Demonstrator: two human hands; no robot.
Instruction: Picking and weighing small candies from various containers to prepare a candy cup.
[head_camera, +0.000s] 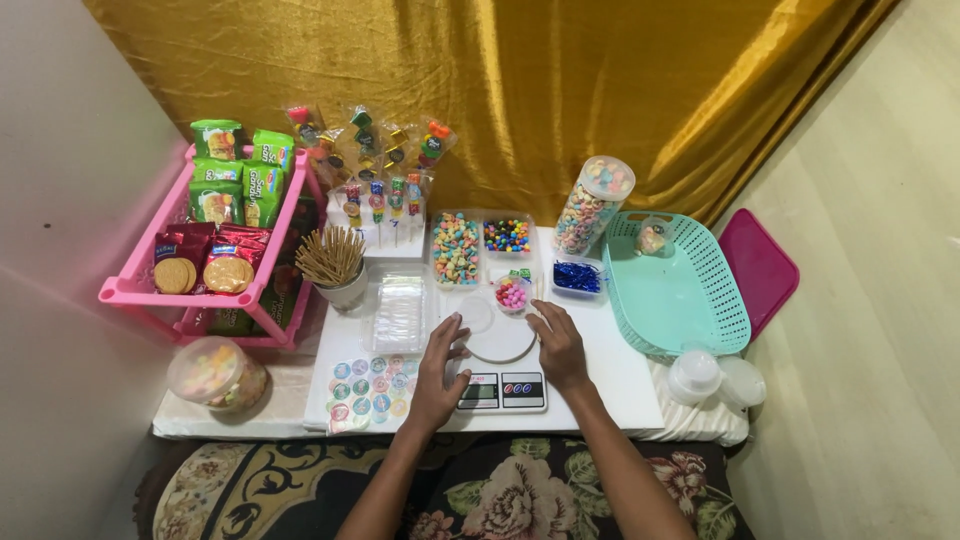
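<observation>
A small white kitchen scale (500, 372) with a round platform sits on the white board (620, 380) in front of me. My left hand (440, 365) rests at the scale's left edge, fingers spread, touching the platform's rim. My right hand (558, 345) rests at its right edge, fingers apart. Neither hand holds anything. Just behind the platform stand a small clear lid (475, 313) and a small cup of pink candies (512, 294).
Sticker sheet (368, 390) lies left of the scale; clear bags (399, 312), a cup of wooden sticks (333, 262), candy trays (456, 248), blue ties (576, 277), a tall candy jar (592, 205), candy skewers (385, 190). Pink snack rack (215, 250) left, teal basket (672, 290) right.
</observation>
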